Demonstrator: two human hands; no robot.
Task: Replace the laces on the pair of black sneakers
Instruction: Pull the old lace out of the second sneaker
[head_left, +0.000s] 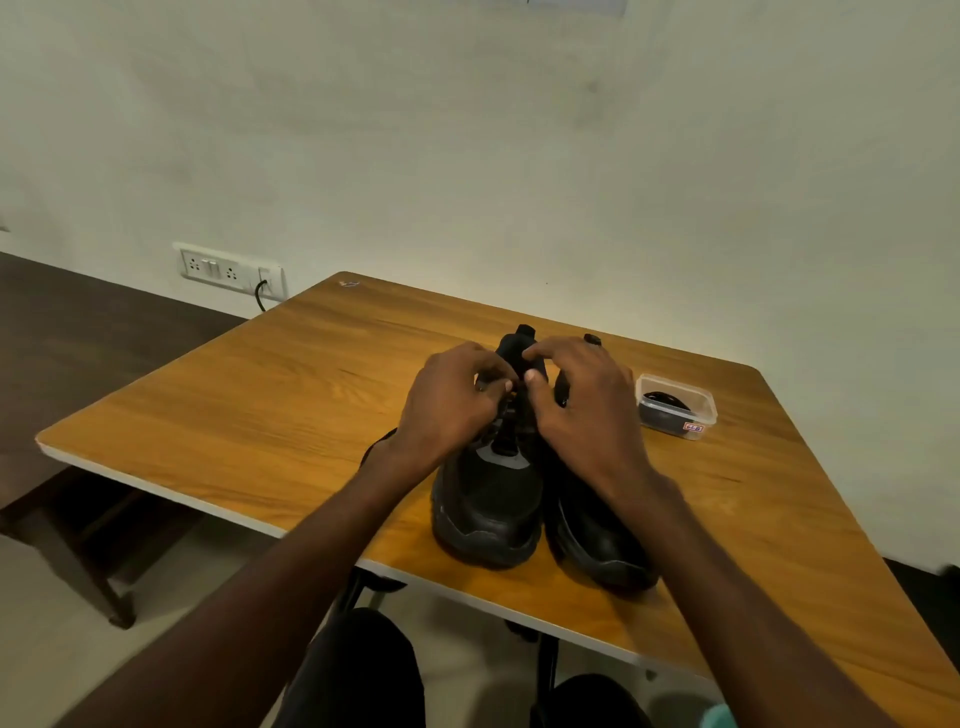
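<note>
I am working the lacing of the left-hand black sneaker (488, 499), its toe pointing at me, long axis running away across the bench (260, 405). My left hand (452, 405) is pinching a lace at the eyelets; my right hand (582, 400), equally near, is in a narrow grip there too, beside the second sneaker (597, 540). Farther right, well apart, a clear plastic tub (677, 406) is holding dark coiled laces.

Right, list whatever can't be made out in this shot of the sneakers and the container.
- Lacing on the left sneaker: head view, covered by the left hand and right hand.
- Upper of the right sneaker: head view, behind the right forearm.
- Dark contents of the plastic container: head view, too small to identify.
- Container label text: too small to read.
</note>
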